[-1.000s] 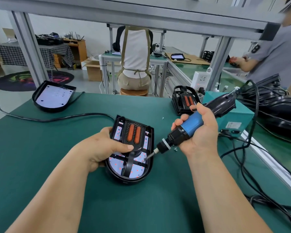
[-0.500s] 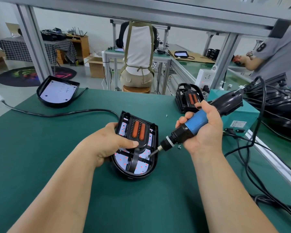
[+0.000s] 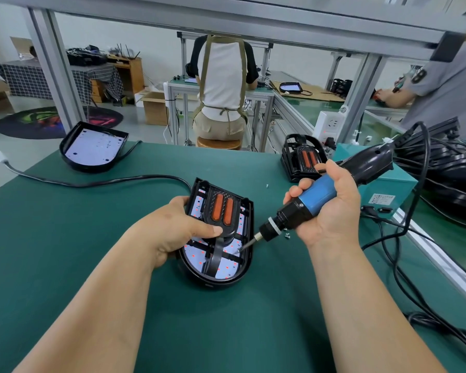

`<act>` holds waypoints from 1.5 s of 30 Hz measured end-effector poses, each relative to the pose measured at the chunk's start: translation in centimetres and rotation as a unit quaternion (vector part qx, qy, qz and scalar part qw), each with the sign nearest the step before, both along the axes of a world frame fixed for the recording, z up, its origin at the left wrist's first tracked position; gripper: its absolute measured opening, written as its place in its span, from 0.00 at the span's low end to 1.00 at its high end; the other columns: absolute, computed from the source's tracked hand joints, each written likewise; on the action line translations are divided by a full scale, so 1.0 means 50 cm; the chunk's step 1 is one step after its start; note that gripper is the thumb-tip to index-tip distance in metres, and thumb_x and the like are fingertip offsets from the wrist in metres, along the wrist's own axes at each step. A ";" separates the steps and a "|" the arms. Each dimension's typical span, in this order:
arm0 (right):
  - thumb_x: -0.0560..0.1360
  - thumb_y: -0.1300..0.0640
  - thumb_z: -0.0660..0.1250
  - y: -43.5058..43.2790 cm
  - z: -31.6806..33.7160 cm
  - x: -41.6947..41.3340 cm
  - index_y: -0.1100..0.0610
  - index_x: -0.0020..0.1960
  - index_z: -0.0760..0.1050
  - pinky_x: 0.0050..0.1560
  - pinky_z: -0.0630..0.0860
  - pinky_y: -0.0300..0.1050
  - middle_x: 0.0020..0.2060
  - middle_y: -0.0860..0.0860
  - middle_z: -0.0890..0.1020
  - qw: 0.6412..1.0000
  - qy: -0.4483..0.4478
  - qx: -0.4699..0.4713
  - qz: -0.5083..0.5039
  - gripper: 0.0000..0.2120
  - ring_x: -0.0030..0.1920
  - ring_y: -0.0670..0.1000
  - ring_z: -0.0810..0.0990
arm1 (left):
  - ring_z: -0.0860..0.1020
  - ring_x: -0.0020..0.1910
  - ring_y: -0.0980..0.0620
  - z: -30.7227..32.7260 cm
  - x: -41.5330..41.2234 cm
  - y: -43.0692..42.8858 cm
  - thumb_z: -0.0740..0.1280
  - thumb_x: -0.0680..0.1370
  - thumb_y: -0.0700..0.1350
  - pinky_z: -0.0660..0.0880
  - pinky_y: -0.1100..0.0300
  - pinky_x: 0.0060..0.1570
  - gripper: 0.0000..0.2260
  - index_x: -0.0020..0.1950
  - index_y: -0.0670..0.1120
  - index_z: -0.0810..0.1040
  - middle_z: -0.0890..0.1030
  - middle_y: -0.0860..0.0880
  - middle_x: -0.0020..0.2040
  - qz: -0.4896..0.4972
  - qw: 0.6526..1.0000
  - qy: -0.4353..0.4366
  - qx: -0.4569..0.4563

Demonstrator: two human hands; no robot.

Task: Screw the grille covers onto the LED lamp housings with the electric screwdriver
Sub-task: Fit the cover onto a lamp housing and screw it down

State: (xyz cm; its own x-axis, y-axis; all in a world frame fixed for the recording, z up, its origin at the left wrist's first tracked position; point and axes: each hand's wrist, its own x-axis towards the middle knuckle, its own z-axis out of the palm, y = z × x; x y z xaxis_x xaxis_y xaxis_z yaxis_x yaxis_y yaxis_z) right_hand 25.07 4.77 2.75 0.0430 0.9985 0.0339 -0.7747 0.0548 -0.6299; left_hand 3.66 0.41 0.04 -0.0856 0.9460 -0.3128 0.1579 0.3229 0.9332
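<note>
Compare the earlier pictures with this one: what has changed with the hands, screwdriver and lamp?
No clear move. The right hand still grips the screwdriver, its bit at the right arm of the grille. The left hand still holds the housing, thumb pressing the grille. Only the camera's view shifted a little.

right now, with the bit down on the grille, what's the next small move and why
Probably press down and run the screwdriver at that spot: the right hand grips it with the bit tip on the right side of the grille, while the left hand holds the housing, thumb on the grille.
</note>
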 end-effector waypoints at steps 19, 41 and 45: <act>0.60 0.50 0.72 -0.005 0.004 -0.004 0.54 0.46 0.72 0.34 0.75 0.41 0.27 0.52 0.73 0.999 -0.026 0.018 0.004 0.18 0.26 0.50 0.72 | 0.85 0.51 0.42 0.004 0.002 -0.001 0.77 0.70 0.33 0.78 0.44 0.60 0.30 0.69 0.41 0.71 0.86 0.43 0.53 0.005 1.000 0.008 -0.001; 0.67 0.54 0.70 -0.026 0.017 -0.025 0.54 0.43 0.73 0.31 0.74 0.43 0.26 0.54 0.74 0.985 -0.075 0.145 0.059 0.09 0.24 0.53 0.72 | 0.85 0.52 0.43 0.009 0.005 -0.003 0.80 0.59 0.42 0.76 0.44 0.63 0.37 0.66 0.42 0.73 0.86 0.44 0.52 -0.012 0.999 0.027 0.011; 0.62 0.51 0.72 -0.031 0.023 -0.034 0.54 0.44 0.72 0.31 0.74 0.44 0.26 0.54 0.74 0.977 -0.100 0.175 0.073 0.15 0.24 0.54 0.73 | 0.84 0.53 0.43 0.008 0.006 -0.003 0.79 0.57 0.44 0.76 0.44 0.63 0.38 0.66 0.42 0.74 0.86 0.44 0.53 -0.016 0.999 0.029 0.018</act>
State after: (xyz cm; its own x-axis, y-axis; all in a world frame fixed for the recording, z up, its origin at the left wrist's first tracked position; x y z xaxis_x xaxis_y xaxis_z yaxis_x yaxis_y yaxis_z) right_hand 23.37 3.23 3.88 -0.1406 0.9197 0.3666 -0.6530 0.1922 -0.7326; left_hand 3.96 0.24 0.44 -0.0726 0.9589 -0.2742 0.2211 0.2836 0.9331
